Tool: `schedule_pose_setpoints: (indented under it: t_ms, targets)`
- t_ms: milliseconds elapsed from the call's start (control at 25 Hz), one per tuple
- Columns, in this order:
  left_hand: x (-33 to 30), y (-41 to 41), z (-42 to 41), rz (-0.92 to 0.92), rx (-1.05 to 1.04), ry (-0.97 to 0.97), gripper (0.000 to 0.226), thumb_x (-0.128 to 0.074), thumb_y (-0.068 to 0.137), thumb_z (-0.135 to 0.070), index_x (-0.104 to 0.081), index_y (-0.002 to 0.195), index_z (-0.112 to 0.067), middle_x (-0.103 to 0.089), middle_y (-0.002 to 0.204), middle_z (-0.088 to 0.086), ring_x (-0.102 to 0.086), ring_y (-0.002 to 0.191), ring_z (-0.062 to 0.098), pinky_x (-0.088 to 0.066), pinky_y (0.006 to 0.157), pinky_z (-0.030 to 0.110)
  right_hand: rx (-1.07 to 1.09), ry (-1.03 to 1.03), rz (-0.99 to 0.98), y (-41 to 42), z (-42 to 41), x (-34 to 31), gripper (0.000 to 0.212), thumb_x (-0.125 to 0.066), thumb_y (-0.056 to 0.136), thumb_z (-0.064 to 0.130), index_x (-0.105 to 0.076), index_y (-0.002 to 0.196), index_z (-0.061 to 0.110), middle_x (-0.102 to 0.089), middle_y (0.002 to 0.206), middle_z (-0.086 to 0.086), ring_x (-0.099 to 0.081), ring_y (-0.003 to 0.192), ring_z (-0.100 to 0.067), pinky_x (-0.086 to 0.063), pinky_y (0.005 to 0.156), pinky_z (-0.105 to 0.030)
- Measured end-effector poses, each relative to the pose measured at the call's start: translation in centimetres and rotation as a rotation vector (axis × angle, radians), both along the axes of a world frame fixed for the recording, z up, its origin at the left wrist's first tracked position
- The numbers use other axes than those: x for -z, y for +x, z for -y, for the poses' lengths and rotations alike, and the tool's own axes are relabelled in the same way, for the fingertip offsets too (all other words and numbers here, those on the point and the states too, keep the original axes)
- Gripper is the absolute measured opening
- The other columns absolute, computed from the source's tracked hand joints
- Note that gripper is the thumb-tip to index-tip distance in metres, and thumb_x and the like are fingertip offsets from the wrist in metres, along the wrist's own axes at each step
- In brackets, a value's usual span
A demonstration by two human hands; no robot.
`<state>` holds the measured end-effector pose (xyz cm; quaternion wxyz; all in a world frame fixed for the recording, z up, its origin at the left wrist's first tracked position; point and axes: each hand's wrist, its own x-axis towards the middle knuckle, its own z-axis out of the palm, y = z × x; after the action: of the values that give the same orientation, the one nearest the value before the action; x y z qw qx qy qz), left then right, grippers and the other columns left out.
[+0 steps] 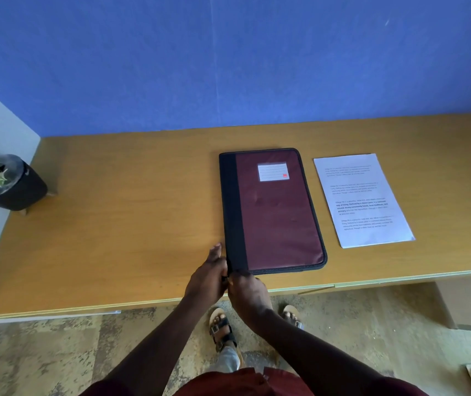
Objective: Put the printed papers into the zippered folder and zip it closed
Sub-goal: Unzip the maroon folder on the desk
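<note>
While the maroon zippered folder [278, 210] lies closed and flat on the wooden bench [119, 224], its near left corner is met by both hands. The left hand [208, 277] is laid against the spine edge, fingers together; whether anything is gripped cannot be told. The right hand [247, 295] is pinched at the corner, its hold hidden. The printed papers [363, 200] are seen just right of the folder, apart.
</note>
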<state>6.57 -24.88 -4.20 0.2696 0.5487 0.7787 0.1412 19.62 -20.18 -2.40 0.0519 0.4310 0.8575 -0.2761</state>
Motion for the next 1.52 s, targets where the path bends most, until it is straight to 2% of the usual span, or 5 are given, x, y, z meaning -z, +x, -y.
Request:
schedule_pose_setpoints:
  t_ms: [280, 600, 800, 1120, 1520]
  targets:
    - [0.7, -0.2, 0.4, 0.071, -0.024, 0.048, 0.025, -0.062, 0.09, -0.006, -0.047, 0.09, -0.026, -0.009, 0.167, 0.004, -0.001, 0.152, 0.016, -0.037, 0.115, 0.033, -0.068, -0.052, -0.016, -0.1, -0.8, -0.4, 0.017, -0.048, 0.1, 0.029, -0.06, 0.102, 0.017, -0.066, 0.086, -0.004, -0.054, 0.063, -0.016, -0.044, 0.057, -0.027]
    - [0.1, 1.0, 0.3, 0.053, -0.184, 0.186, 0.043, -0.056, 0.093, -0.006, -0.048, 0.132, -0.022, -0.034, 0.156, -0.009, -0.059, 0.125, 0.018, -0.046, 0.079, 0.009, 0.03, 0.018, -0.06, 3.2, -6.0, -1.4, 0.024, -0.045, 0.101, 0.021, -0.064, 0.086, 0.018, -0.066, 0.075, 0.003, -0.06, 0.057, -0.009, -0.047, 0.045, -0.02]
    - [-0.2, 3.5, -4.2, -0.05, -0.143, 0.206, 0.058, -0.055, 0.098, -0.026, -0.03, 0.15, -0.017, -0.002, 0.168, -0.003, -0.01, 0.152, 0.011, -0.042, 0.101, 0.019, 0.178, 0.118, -0.137, 7.1, -12.1, -1.8, 0.021, -0.048, 0.09, 0.011, -0.066, 0.101, 0.016, -0.063, 0.098, 0.001, -0.053, 0.087, -0.015, -0.041, 0.067, -0.026]
    - [-1.5, 8.1, -14.7, -0.082, -0.078, 0.07, 0.07, -0.056, 0.098, -0.034, -0.019, 0.155, -0.017, 0.008, 0.167, 0.006, -0.001, 0.155, 0.025, -0.035, 0.117, 0.041, 0.303, 0.037, -0.179, 9.8, -19.5, -1.9, 0.037, -0.046, 0.087, 0.008, -0.053, 0.123, 0.015, -0.061, 0.117, -0.009, -0.058, 0.102, -0.03, -0.055, 0.081, -0.042]
    - [-1.2, 12.2, -23.7, -0.103, -0.081, 0.046, 0.074, -0.059, 0.094, -0.041, -0.022, 0.153, -0.015, 0.018, 0.165, 0.013, 0.011, 0.153, 0.032, -0.008, 0.124, 0.045, 0.167, -0.057, -0.214, 10.8, -26.2, -0.7, 0.04, -0.052, 0.095, 0.019, -0.036, 0.131, 0.028, -0.069, 0.121, -0.009, -0.07, 0.093, -0.034, -0.06, 0.07, -0.043]
